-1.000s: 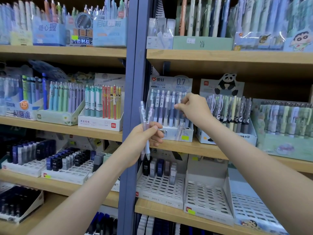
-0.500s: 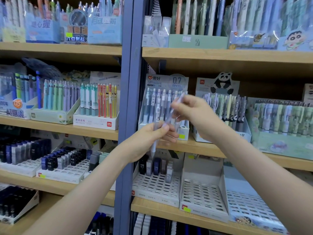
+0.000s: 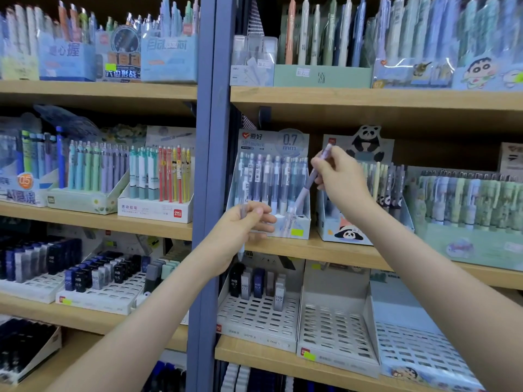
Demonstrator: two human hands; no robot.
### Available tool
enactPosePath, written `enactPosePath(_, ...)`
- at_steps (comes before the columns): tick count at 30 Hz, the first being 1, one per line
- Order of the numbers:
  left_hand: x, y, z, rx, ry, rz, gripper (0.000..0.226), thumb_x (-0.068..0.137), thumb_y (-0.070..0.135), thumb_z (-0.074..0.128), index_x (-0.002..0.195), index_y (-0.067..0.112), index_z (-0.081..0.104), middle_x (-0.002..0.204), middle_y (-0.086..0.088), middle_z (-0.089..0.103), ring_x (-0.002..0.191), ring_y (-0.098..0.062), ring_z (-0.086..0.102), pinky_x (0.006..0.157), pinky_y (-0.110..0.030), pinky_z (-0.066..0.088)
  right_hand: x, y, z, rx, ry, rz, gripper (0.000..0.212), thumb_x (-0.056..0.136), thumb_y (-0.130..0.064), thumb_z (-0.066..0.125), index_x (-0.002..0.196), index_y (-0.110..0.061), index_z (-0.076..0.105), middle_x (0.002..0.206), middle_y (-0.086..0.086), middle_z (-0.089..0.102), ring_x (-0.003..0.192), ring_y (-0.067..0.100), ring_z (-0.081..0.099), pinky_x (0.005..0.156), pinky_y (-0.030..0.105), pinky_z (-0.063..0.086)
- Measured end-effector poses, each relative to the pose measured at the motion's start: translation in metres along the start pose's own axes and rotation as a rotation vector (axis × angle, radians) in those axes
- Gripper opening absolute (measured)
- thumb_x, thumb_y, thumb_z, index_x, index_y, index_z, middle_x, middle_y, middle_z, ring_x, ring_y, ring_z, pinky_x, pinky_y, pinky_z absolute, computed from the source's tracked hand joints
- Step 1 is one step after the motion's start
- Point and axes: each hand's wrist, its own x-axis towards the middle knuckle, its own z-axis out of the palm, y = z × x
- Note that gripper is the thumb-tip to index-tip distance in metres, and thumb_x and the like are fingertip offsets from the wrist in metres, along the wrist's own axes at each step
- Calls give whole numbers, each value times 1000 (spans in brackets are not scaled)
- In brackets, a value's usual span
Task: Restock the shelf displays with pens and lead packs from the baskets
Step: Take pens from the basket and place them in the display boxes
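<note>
Two pens in hand. Our right hand pinches the lilac pen, axis slanted, tip down-left of the fingers, at the front row of the display box. Our left hand grips a clear pen upright, beside it.

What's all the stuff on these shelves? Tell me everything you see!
post: one, blue, between the shelf bays.
0.7 mm display box: one, pale blue, middle shelf right of the post, full of pens.
purple pen: one, lilac, held tilted over that box.
clear pen: at least one, see-through, held at the box's left edge.
panda display box: one, blue and white, right of the 0.7 mm box.
slotted trays: three, white, shelf below.
lead packs: about five, black, grey, blue, in the leftmost tray.
left hand: grips the clear pen.
right hand: pinches the purple pen.
</note>
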Motion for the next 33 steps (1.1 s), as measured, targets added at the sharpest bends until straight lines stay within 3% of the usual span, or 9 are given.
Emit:
enactPosePath(3,0,0,-1,1,0,4,20,102,15,42,98,13,62,85,3,70,76,-8,66,72,-23,54,7,-2,4,-36,-41,-5,17,97,-22,49,91,-7,53,87,14,62,72,20,53,79,49,52)
enactPosePath(6,0,-2,-3,2,11,2,20,102,15,43,97,14,62,84,3,70,76,-7,66,71,-21,54,13,-2,9,-126,-128,-18,15,97,-22,50,89,-9,51,82,7,60,72,18,56,80,46,54)
enactPosePath(11,-1,-4,-3,14,10,-3,20,102,16,42,99,14,62,87,1,69,76,-7,66,71,-22,54,19,3,19,-115,-120,45,17,92,-21,62,99,-11,51,85,10,65,64,14,60,67,31,55)
enactPosePath(18,-2,-4,-6,29,15,-13,20,103,17,42,100,14,62,89,1,69,77,-7,66,71,-21,54,20,9,27,-232,-156,65,24,90,-27,65,76,-14,51,83,13,69,64,15,63,68,35,57)
enactPosePath(22,-3,-3,-6,41,4,-15,20,103,17,41,99,14,61,88,0,69,76,-7,66,71,-21,54,13,3,21,-294,-82,33,24,90,-33,64,94,-12,51,86,4,61,72,12,54,63,28,47)
enactPosePath(25,-4,-1,-1,49,-17,-4,19,103,17,41,98,12,59,85,0,67,74,-7,65,69,-20,54,-13,-14,14,-151,-53,-91,24,92,-36,59,103,-15,53,81,-3,56,70,7,51,63,23,42)
enactPosePath(29,-4,7,14,121,-118,23,19,103,22,43,102,10,57,80,1,64,71,-5,64,71,-21,54,-49,-28,18,-8,-412,-69,8,89,-33,62,91,-26,63,85,-10,63,80,7,60,71,16,47)
enactPosePath(31,-3,11,23,183,-158,33,18,103,23,42,104,12,57,82,-1,63,70,-5,63,72,-22,54,-54,-26,19,17,-401,-58,10,90,-26,62,80,-23,61,74,-10,60,70,9,56,66,19,46)
enactPosePath(33,0,15,28,273,-134,55,18,102,26,46,106,11,56,87,0,64,73,-6,62,72,-24,52,-50,-25,14,62,-345,-35,13,92,-23,59,83,-15,61,68,-10,60,66,5,55,66,21,47)
